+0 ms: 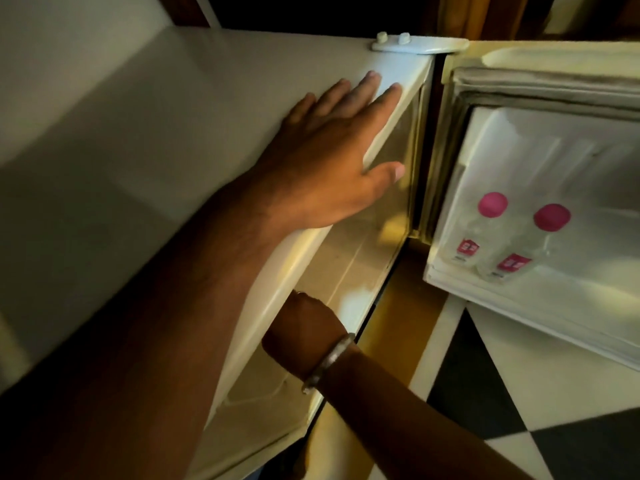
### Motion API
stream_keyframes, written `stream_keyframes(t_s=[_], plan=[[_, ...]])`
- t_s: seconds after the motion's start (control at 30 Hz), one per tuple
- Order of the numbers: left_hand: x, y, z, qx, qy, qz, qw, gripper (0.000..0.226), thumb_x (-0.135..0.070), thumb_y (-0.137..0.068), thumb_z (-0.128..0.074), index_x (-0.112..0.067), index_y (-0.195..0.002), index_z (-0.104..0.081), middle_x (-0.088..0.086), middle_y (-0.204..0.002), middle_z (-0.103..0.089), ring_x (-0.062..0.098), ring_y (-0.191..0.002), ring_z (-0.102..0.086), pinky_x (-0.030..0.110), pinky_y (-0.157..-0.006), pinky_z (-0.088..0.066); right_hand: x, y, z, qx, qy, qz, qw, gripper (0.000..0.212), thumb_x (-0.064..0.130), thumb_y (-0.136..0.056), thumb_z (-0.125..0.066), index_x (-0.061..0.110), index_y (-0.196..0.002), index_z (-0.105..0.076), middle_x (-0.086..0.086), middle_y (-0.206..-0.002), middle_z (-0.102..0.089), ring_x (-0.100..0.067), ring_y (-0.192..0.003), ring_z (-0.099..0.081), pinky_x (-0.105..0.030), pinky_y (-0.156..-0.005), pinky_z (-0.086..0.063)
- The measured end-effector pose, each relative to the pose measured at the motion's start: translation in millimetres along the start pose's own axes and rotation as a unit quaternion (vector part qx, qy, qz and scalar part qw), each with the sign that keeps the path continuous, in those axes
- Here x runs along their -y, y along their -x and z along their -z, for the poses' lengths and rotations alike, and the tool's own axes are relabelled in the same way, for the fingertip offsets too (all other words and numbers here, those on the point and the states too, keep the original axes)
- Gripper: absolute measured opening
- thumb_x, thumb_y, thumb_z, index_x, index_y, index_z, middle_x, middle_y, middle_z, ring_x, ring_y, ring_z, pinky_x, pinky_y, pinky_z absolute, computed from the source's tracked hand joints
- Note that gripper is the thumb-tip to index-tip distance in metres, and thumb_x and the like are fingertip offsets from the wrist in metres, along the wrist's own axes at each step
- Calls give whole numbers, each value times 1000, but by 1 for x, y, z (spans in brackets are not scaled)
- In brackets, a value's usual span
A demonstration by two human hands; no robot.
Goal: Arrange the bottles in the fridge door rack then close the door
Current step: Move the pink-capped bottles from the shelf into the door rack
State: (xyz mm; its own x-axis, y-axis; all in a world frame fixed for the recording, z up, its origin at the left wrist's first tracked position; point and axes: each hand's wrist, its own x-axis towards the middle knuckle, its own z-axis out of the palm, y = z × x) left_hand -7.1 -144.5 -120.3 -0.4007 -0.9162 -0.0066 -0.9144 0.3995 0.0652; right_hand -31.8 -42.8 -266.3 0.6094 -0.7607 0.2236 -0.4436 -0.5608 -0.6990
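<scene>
The small white fridge [145, 140] is seen from above with its door [540, 81] swung wide open to the right of the cabinet, hung from a white hinge plate [412, 45] at the cabinet's top far corner. The left hand [332, 161] lies flat on the fridge top near that hinge, fingers spread and stretched toward it, the thumb hanging over the front edge of the cabinet; it grips nothing. The right hand [304, 327] reaches from below into the open cabinet just under that front edge, and only its wrist and the back of the hand show, so whether its fingers are closed on anything cannot be told. A silver bangle [329, 362] sits on the right wrist. Two clear water bottles stand upright side by side in the door rack [450, 282], near the hinge side of the door: the bottle nearer the hinge [485, 216] and the bottle farther from the hinge [547, 230], each with a pink cap and a pink label low on its body, and they look to be touching or nearly so. The grey door gasket [519, 95] runs round the inner face of the door above the bottles. Below the door lies a black-and-white checked floor [519, 393]. Inside the cabinet, pale shelf edges show dimly beside the right hand.
</scene>
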Motion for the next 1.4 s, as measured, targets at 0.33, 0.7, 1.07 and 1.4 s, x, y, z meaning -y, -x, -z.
stream_keyframes(t_s=[0.33, 0.7, 1.07, 1.4], plan=[[1, -2, -4, -15, -23, -2, 1000, 78, -57, -92, -41, -31, -156, -6, -3, -167, 0, 19, -153, -1, 44, -122, -5, 9, 79, 183, -29, 13, -59, 998, 22, 46, -81, -49, 26, -89, -52, 15, -65, -49, -4, -53, -49, -26, -49, -43], [11, -7, -12, -43, -27, -21, 998, 85, -71, -79, -27, -33, -153, -13, 1, -166, -14, 28, -151, -16, 52, -120, -17, -62, 155, 215, -171, 267, -278, 907, 29, 30, -81, -70, 10, -97, -55, 4, -70, -52, -23, -56, -53, -24, -49, -34], [15, -8, -13, -40, -18, -24, 999, 83, -73, -79, -27, -36, -152, -11, 0, -166, -12, 27, -151, -13, 52, -120, -15, -174, 197, 145, -292, 139, -360, 875, 68, 25, -84, -70, 12, -140, -34, -16, -115, -53, -17, -93, -53, -33, -81, -48], [11, -7, -11, -32, -11, -15, 999, 83, -69, -80, -29, -36, -153, -10, -3, -167, -9, 23, -152, -9, 48, -121, -11, -220, 183, 134, -358, 16, -426, 831, 82, 23, -67, -85, 14, -134, -39, -11, -119, -60, -24, -97, -60, -38, -81, -53]])
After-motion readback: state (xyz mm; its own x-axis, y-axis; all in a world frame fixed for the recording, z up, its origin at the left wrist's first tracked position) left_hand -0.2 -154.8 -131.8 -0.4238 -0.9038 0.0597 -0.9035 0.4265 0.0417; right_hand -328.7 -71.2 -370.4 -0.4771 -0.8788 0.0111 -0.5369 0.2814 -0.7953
